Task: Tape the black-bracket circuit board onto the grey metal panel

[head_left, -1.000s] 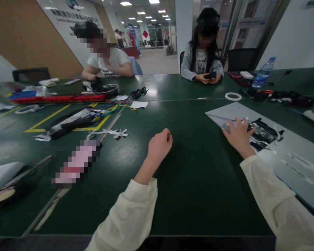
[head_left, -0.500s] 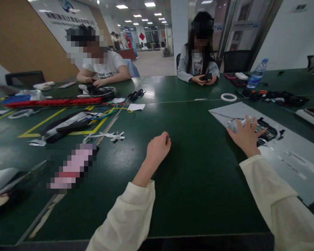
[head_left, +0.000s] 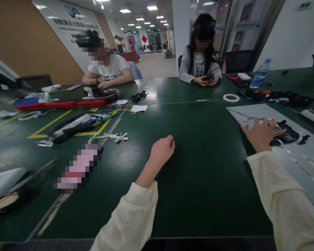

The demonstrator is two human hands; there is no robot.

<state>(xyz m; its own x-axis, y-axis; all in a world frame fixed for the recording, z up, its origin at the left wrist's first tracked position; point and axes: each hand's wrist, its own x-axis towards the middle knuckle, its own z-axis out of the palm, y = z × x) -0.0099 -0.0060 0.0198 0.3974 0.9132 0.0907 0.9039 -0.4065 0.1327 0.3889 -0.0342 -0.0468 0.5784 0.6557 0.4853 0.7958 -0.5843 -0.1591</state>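
My right hand (head_left: 260,134) lies with fingers spread on a pale grey panel (head_left: 293,181) at the right. Beside its fingers, a black part with exposed circuitry (head_left: 285,132) rests on the panel, partly hidden by the hand. A thin cable (head_left: 240,114) runs along the panel's far left corner. Over the middle of the green table (head_left: 199,195), my left hand (head_left: 162,150) is closed, its fingers curled inward. Whatever those fingers hold, if anything, is hidden.
A phone (head_left: 80,167) with a blurred screen lies left. Beyond it are tape strips (head_left: 117,137), a black-and-silver device (head_left: 73,127) and a red strip (head_left: 60,104). A white tape ring (head_left: 231,98) and water bottle (head_left: 260,75) stand far right. Two people sit across the table.
My right hand and the grey panel have moved right together across the table. My left hand stays closed in nearly the same place. The view has shifted slightly.
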